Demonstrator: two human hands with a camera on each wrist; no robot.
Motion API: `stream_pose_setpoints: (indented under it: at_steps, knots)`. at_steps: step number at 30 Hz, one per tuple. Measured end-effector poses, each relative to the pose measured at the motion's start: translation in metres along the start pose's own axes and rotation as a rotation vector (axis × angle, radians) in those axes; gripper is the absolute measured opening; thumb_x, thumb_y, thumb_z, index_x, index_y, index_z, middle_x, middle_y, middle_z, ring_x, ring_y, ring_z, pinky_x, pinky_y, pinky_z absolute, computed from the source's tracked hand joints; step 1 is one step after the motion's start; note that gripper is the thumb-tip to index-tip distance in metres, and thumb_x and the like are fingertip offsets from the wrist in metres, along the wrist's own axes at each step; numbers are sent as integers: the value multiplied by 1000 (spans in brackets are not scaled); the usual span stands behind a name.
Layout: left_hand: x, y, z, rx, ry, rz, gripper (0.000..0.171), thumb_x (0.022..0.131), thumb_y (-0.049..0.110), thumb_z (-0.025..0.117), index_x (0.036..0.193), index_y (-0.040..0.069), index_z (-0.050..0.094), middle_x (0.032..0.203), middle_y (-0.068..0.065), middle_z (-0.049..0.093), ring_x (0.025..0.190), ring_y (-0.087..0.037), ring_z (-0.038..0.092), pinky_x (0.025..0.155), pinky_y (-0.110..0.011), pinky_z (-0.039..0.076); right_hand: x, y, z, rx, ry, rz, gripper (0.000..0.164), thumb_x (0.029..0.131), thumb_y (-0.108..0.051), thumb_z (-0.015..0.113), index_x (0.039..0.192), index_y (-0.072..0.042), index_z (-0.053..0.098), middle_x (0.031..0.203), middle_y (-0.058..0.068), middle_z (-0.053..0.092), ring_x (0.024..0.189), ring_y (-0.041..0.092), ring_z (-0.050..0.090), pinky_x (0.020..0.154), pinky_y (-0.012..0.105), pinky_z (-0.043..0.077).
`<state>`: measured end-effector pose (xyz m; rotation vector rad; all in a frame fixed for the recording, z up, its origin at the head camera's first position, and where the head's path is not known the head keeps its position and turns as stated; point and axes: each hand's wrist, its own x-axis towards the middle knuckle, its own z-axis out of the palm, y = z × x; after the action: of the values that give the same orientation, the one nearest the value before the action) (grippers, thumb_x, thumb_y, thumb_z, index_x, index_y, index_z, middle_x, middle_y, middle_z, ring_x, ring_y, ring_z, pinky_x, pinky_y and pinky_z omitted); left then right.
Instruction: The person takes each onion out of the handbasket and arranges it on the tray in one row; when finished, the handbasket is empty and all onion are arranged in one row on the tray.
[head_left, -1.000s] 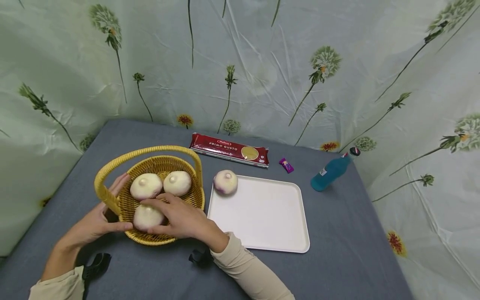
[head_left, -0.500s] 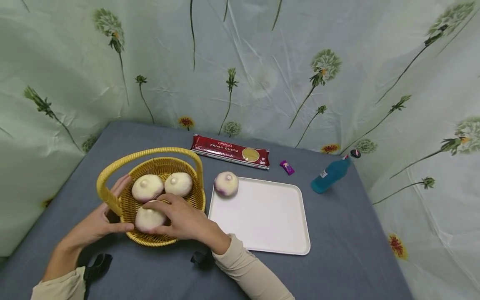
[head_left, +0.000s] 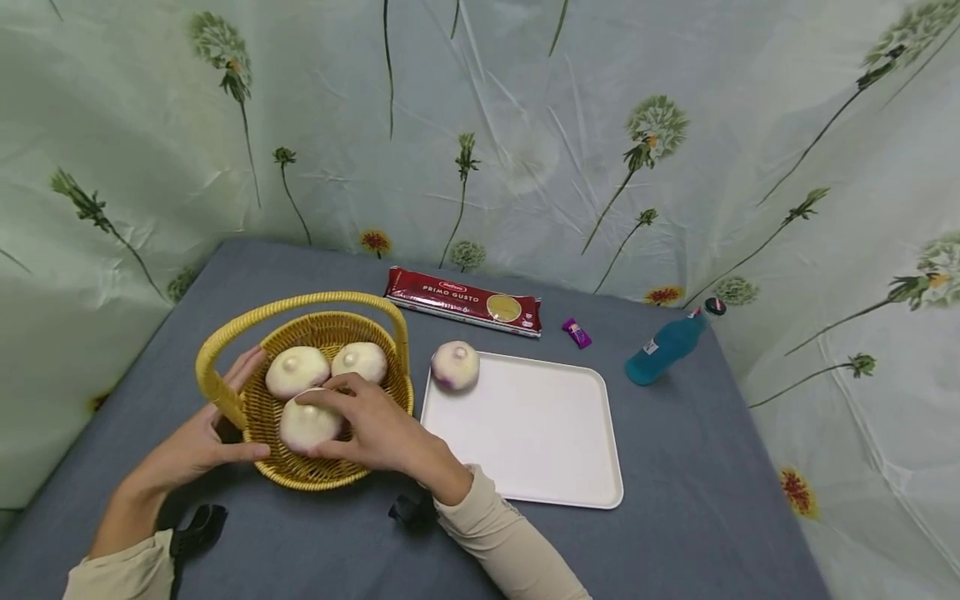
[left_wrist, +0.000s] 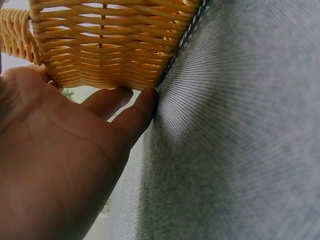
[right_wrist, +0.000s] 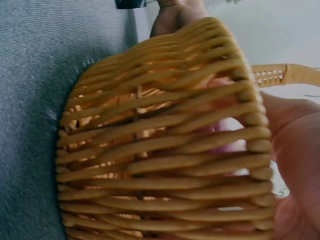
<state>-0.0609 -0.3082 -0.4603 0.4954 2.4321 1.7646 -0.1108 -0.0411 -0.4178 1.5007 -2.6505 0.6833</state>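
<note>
Pale green sheeting printed with dandelions point(head_left: 525, 179) hangs at the far side of a table covered in grey-blue cloth point(head_left: 697, 467). On the left of it sits a round yellow wicker basket with an arched handle point(head_left: 318, 472), and two round white vegetables lie in its far part, one to the left point(head_left: 297, 372), one to the right point(head_left: 360, 361). Nearer me in the basket is a third round white vegetable tinged with purple point(head_left: 306, 429), gripped by my right hand point(head_left: 381, 429), thumb on its near side and fingers over the top. I keep my left hand point(head_left: 191, 443) spread with fairly straight fingers against the basket's left side, thumb at the near rim. Just right of the basket lies a white rectangular tray point(head_left: 536, 437), with a fourth white-and-purple vegetable point(head_left: 456, 365) at its far left corner. Beyond the tray are a long red packet point(head_left: 463, 302) and a small purple wrapped sweet point(head_left: 577, 333); a blue glass bottle with a dark cap point(head_left: 664, 352) stands to its right.
</note>
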Motion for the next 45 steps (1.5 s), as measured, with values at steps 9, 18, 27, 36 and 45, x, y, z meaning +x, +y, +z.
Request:
stream_pose_setpoints:
  at_steps: [9,18,27,36,45]
  knots:
    - [0,1,0,14,-2,-13,119,77,-13,76,163,22,3,169,3,-13,145,10,-7,99,-1,10,-14,0,-15,55,36,38,56,89,-43,75,140,-24,58,135,3,57,127,13,51,105,23,40]
    - [-1,1,1,10,-2,1,120,76,-14,76,163,22,3,169,0,-13,146,10,-7,99,-1,9,-24,9,-25,68,60,70,56,89,-44,75,139,-25,59,133,3,57,123,13,52,99,23,43]
    - [-1,3,1,-6,5,-4,120,76,-14,76,163,23,3,169,4,-12,145,11,-6,105,-5,4,-32,13,-35,118,100,50,55,87,-37,79,136,-23,60,129,4,55,113,16,53,92,25,44]
    - [-1,1,2,-54,-7,-4,119,77,-14,75,163,22,1,169,5,-13,145,12,-7,115,-43,-16,-48,19,-47,116,121,63,55,88,-35,79,137,-21,59,133,6,54,119,17,53,94,29,47]
    - [0,1,1,-1,-8,10,120,76,-16,75,163,21,2,169,4,-12,145,11,-6,100,-2,7,-65,24,-64,137,140,122,57,87,-35,79,139,-25,57,137,3,52,124,15,51,96,32,48]
